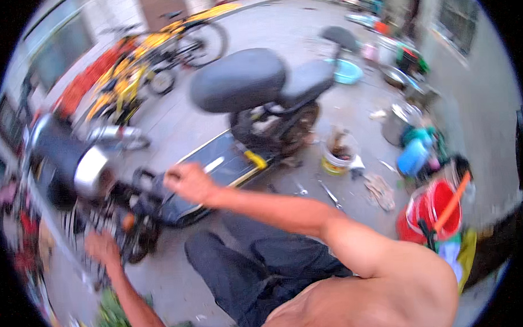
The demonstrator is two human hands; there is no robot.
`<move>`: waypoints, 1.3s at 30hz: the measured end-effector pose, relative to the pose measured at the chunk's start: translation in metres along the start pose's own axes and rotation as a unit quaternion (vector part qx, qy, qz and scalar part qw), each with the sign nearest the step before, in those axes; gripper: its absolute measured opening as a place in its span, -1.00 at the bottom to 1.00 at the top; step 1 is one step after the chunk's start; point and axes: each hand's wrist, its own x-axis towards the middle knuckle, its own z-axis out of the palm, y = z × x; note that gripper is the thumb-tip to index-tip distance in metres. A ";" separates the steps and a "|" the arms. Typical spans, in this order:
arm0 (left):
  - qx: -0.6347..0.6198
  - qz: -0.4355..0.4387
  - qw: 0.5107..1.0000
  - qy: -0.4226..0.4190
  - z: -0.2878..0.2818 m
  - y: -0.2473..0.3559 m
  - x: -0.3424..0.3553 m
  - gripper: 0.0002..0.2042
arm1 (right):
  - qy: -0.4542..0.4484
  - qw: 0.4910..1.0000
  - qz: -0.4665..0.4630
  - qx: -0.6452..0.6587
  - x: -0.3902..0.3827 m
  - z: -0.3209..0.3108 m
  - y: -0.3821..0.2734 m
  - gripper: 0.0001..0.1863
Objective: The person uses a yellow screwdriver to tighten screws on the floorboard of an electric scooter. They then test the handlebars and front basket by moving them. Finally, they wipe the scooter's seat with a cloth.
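Observation:
A dark electric scooter (253,100) with a wide black seat stands on the pavement in front of me, its front end at the left. My right hand (187,182) reaches across, closed around the handlebar grip near the scooter's front panel (159,199). At the lower left, my left hand (101,248) rests against the front wheel (134,240) area; blur hides whether it grips anything. My dark trousers show below.
Yellow bicycles (137,70) are parked at the back left. A white bucket (339,155), loose tools (331,194), a red bucket (433,209) with an orange handle, a blue container (412,156) and metal pots (395,124) lie at the right. A blue basin (346,71) sits behind the seat.

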 end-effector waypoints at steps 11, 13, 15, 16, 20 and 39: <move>-0.073 -0.030 0.997 0.002 -0.048 0.014 0.010 -0.73 | 0.097 0.967 -0.142 0.187 0.005 -0.029 -0.141 -0.70; -0.088 -0.030 0.995 0.019 -0.054 0.017 0.011 -0.73 | 0.120 0.962 -0.178 0.169 0.004 -0.030 -0.154 -0.66; -0.103 -0.032 0.994 0.009 -0.056 0.022 0.013 -0.73 | 0.142 0.953 -0.213 0.160 0.001 -0.037 -0.159 -0.70; -0.114 -0.028 0.993 0.003 -0.058 0.019 0.013 -0.73 | 0.140 0.942 -0.246 0.180 0.002 -0.042 -0.159 -0.71; -0.137 -0.051 0.989 -0.003 -0.057 0.016 0.015 -0.72 | 0.180 0.896 -0.338 0.223 -0.002 -0.047 -0.181 -0.45; -0.164 -0.021 0.985 0.048 -0.050 -0.002 0.026 -0.79 | 0.167 0.900 -0.400 0.048 -0.020 -0.041 -0.202 -0.27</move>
